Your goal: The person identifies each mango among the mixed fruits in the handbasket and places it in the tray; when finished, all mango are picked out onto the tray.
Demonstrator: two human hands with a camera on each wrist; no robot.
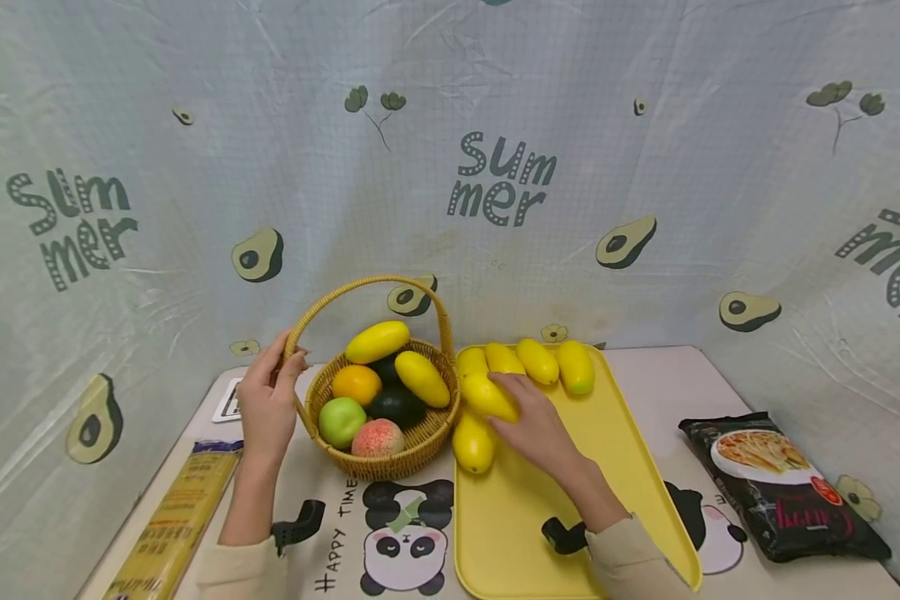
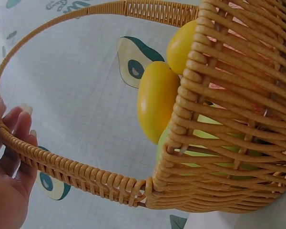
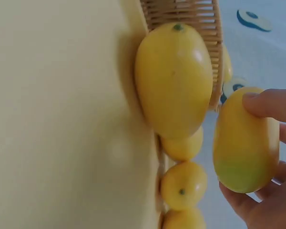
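Observation:
My left hand (image 1: 264, 400) holds the handle (image 2: 81, 174) of a wicker basket (image 1: 412, 462) near its left side, thumb and fingers on either side of it. Inside lie two yellow mangoes (image 1: 422, 379), an orange (image 1: 357, 383), a green apple (image 1: 342, 422), a peach (image 1: 378, 438) and dark avocados (image 1: 397, 406). My right hand (image 1: 537, 421) grips a yellow mango with a greenish end (image 3: 246, 148), raised over the left side of a yellow tray (image 1: 555, 517). Under it a mango (image 1: 473, 443) rests at the tray's left edge. Several more mangoes (image 1: 537, 362) line the tray's back edge.
A black food packet (image 1: 783, 492) lies right of the tray. At the left table edge is a long yellow packet (image 1: 180, 521), with a white card (image 1: 229, 402) behind it. A printed curtain (image 1: 495, 267) encloses the back and sides.

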